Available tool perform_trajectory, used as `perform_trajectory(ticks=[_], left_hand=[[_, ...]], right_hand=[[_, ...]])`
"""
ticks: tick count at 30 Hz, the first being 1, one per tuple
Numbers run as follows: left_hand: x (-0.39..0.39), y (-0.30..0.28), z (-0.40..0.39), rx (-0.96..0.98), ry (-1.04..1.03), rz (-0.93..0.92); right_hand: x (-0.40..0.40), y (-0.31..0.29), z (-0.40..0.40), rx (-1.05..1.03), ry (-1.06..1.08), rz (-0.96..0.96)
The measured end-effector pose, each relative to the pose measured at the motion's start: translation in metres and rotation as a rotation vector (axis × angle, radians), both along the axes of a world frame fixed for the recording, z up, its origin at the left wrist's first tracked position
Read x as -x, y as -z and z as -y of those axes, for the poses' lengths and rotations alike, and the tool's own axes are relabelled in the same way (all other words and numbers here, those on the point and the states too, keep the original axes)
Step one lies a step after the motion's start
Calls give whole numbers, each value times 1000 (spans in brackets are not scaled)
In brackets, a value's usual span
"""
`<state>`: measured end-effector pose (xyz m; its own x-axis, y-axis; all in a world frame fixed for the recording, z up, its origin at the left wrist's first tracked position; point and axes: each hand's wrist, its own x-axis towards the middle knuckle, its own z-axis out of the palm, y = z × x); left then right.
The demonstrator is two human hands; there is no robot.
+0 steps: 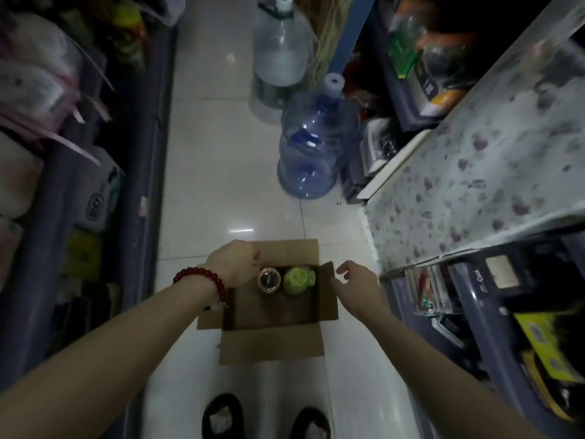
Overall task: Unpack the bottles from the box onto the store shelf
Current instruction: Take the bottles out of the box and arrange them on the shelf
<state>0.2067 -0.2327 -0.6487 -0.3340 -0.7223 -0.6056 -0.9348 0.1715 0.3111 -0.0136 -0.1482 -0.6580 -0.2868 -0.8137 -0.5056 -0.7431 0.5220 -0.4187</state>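
Sitting open on the white floor tiles (221, 172), the cardboard box (272, 343) held two bottles (269, 280) at its far end, one green-topped. Left hand (232, 264) reached in, fingers hidden; right hand (354, 282) hovered beside its flap, fingers loosely spread.

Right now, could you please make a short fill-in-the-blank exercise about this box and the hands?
1. The open cardboard box stands on the ____.
2. The bracelet is on the ____ wrist.
3. Beside the clear-lidded bottle is one with a ____ top.

Missing words: floor; left; green
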Motion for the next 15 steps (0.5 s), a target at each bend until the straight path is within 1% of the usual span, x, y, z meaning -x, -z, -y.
perform_trajectory(ticks=[5,8,11,13,15], left_hand=[[-1,73,-11,-24,6,19],[0,116,-11,-11,-35,8],[0,172,-14,4,-150,-102],[1,209,-20,38,-217,-178],[4,247,-30,85,-238,-235]], right_hand=[[-3,87,-6,-5,11,40],[-7,137,-5,26,24,77],[-12,185,-4,92,46,126],[-15,212,-4,123,80,226],[-17,239,-7,149,133,337]])
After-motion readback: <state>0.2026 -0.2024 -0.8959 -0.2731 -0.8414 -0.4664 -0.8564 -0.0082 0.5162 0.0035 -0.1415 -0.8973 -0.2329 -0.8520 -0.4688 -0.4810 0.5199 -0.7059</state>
